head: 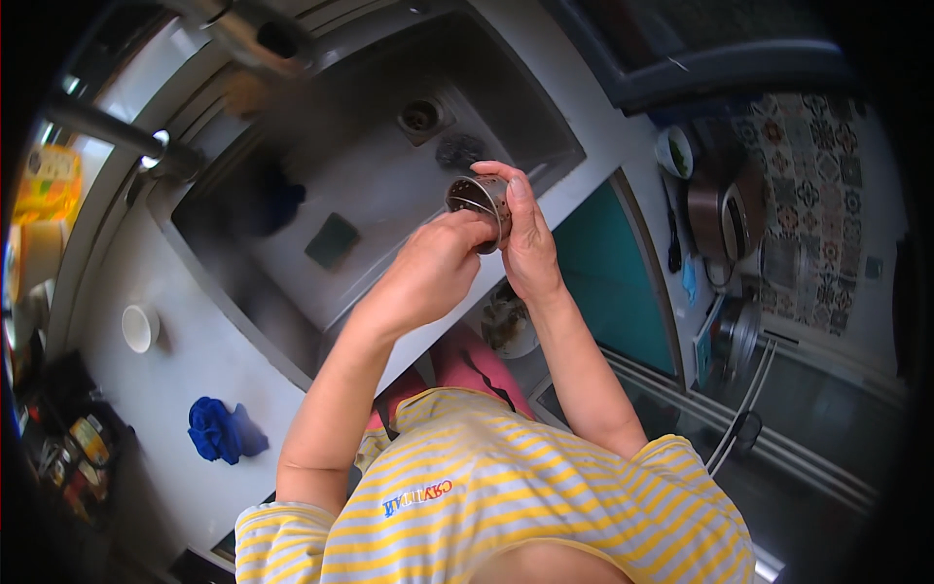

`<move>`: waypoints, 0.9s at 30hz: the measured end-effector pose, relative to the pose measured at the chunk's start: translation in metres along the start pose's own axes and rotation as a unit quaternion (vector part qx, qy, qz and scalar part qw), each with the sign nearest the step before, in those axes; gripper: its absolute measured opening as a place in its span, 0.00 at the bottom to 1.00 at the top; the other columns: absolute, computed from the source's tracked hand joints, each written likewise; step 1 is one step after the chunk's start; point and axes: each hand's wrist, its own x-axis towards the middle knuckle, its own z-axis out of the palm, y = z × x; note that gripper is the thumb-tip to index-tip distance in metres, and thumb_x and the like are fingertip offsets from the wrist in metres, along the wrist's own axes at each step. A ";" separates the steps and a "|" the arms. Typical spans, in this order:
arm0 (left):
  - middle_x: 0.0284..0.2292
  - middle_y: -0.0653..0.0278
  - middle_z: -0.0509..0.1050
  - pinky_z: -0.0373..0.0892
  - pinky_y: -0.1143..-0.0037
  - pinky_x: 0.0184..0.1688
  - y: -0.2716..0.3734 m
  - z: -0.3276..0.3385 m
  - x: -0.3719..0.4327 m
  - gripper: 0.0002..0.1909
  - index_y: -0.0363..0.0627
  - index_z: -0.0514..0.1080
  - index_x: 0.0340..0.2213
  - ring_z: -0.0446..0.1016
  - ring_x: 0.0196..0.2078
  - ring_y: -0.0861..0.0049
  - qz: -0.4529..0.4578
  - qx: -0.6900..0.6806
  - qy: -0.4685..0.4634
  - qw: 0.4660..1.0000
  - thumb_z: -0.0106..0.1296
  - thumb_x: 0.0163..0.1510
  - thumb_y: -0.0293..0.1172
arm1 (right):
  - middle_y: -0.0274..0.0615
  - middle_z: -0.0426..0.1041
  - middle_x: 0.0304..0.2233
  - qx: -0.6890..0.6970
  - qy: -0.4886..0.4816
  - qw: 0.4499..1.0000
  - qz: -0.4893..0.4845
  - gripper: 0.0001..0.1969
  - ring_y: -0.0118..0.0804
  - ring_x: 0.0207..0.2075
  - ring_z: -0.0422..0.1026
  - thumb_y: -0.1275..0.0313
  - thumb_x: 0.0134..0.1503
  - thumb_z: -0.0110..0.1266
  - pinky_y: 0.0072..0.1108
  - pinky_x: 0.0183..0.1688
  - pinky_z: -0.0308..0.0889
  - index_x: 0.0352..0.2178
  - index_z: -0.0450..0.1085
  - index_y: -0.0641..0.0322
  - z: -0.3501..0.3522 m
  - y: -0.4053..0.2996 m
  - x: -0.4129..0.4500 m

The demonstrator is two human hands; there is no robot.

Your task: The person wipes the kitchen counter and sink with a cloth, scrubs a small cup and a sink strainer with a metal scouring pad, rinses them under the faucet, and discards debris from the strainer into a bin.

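A perforated metal sink strainer basket [473,191] is held up over the front edge of the sink, tilted so its open mouth faces left. My right hand [527,233] wraps around its outer wall from the right. The fingers of my left hand [441,263] reach into the mouth, by a thin curved wire; their tips are hidden inside. Beyond the hands, a grey steel-wool scourer [460,150] lies in the sink basin [372,175] close to the drain hole [421,117]. A dark green scouring pad [333,241] rests on the basin floor to the left.
A faucet [255,36] extends over the sink's back left. On the left counter [182,314] are a white cup [140,328] and a crumpled blue cloth [222,431]. A bowl with food scraps [508,325] sits below the counter edge. To the right stands a brown toaster [726,215].
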 end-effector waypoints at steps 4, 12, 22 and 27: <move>0.29 0.57 0.72 0.67 0.76 0.35 0.011 0.011 0.015 0.10 0.34 0.69 0.32 0.71 0.30 0.70 -0.014 -0.026 -0.074 0.997 0.48 0.44 0.16 | 0.31 0.67 0.29 0.059 0.050 0.997 0.022 0.21 0.20 0.31 0.64 0.55 0.60 0.29 0.13 0.37 0.61 0.43 0.60 0.58 -0.021 -0.011 -0.017; 0.26 0.68 0.73 0.67 0.83 0.34 0.022 0.104 0.038 0.04 0.35 0.72 0.25 0.69 0.29 0.85 -0.070 -0.188 -0.068 0.977 0.55 0.42 0.18 | 0.34 0.69 0.32 0.191 0.182 0.965 0.002 0.22 0.24 0.35 0.68 0.54 0.59 0.31 0.17 0.40 0.64 0.43 0.60 0.60 -0.094 -0.016 -0.068; 0.25 0.69 0.71 0.66 0.85 0.32 0.031 0.263 0.021 0.10 0.38 0.69 0.33 0.68 0.27 0.87 -0.210 -0.452 -0.125 0.858 0.53 0.45 0.19 | 0.35 0.66 0.39 0.307 0.256 0.912 -0.087 0.23 0.27 0.42 0.66 0.54 0.59 0.32 0.20 0.46 0.62 0.46 0.59 0.61 -0.229 0.021 -0.194; 0.22 0.70 0.69 0.65 0.85 0.28 0.058 0.354 0.010 0.19 0.34 0.68 0.40 0.66 0.25 0.89 -0.091 -0.110 -0.201 0.969 0.54 0.43 0.18 | 0.47 0.67 0.40 0.266 0.273 0.921 -0.084 0.25 0.37 0.41 0.67 0.52 0.57 0.32 0.25 0.45 0.63 0.46 0.59 0.59 -0.276 0.046 -0.247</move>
